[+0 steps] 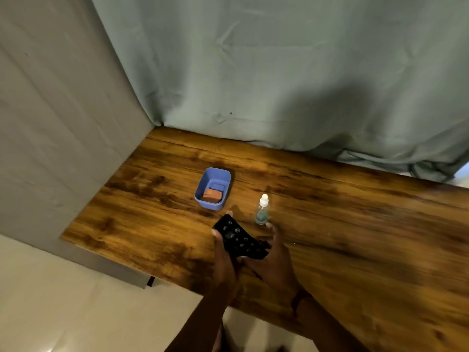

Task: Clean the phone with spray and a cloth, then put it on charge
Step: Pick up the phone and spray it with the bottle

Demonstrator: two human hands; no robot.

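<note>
No text, brand, number or sign is legible; the screen of the phone (239,241) shows only small pale icons, too blurred to be read.

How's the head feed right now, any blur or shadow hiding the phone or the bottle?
Head view: dim, warm light; a broad soft shadow lies on the curtain, clear of the work. The table blurs toward its right end. The phone and spray bottle are soft but readable.
</note>
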